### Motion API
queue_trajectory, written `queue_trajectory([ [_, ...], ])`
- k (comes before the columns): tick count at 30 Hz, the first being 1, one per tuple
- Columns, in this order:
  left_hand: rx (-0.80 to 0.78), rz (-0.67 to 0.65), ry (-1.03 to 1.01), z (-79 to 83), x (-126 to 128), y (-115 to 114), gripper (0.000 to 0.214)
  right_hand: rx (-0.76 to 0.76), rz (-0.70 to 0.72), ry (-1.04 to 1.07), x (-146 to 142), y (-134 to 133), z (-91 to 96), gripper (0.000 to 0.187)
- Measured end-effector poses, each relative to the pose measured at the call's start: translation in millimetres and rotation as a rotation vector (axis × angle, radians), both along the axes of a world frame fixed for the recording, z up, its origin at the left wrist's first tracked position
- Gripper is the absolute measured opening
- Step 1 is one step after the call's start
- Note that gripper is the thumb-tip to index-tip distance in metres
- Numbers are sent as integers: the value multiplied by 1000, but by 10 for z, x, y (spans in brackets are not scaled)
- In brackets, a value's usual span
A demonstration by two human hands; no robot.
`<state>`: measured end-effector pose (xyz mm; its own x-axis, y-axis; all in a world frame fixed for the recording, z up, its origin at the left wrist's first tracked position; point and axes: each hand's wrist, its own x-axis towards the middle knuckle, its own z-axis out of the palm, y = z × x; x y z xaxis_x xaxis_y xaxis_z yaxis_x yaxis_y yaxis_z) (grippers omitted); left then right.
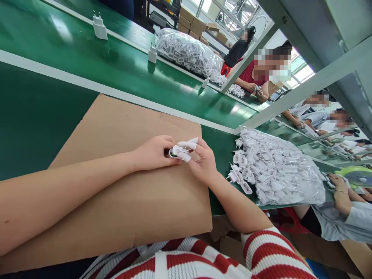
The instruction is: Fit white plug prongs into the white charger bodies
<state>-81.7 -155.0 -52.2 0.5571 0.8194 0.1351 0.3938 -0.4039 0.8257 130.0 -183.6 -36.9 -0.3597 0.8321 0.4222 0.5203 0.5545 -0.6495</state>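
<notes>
Over a brown cardboard sheet (122, 186) my two hands meet around one small white charger part (176, 152). My left hand (154, 153) is closed, pinching its left end. My right hand (203, 161) grips the other end, and white finger cots cover its fingertips. A dark opening shows on the part's left end.
A clear bag heaped with several white charger parts (276, 170) lies to the right, with loose ones at its near edge. Two white chargers (99, 26) (152, 53) stand on the green conveyor belt (87, 58). A second bag (186, 52) lies beyond it. Other people work along the line at right.
</notes>
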Motion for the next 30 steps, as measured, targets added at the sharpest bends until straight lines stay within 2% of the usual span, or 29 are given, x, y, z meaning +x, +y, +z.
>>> queue_trajectory([
  [5, -25, -7, 2, 3, 6, 0, 31, 111, 45, -170, -16, -3, -1, 26],
  [12, -40, -19, 3, 17, -3, 12, 31, 213, 17, -155, -48, 18, -34, 20],
  [25, -22, -24, -14, -16, 7, 18, 31, 201, 31, -219, -71, 75, -6, 12],
  [30, -22, -21, 1, -29, 3, 25, 32, 127, 1, -87, -99, 49, 8, 9],
])
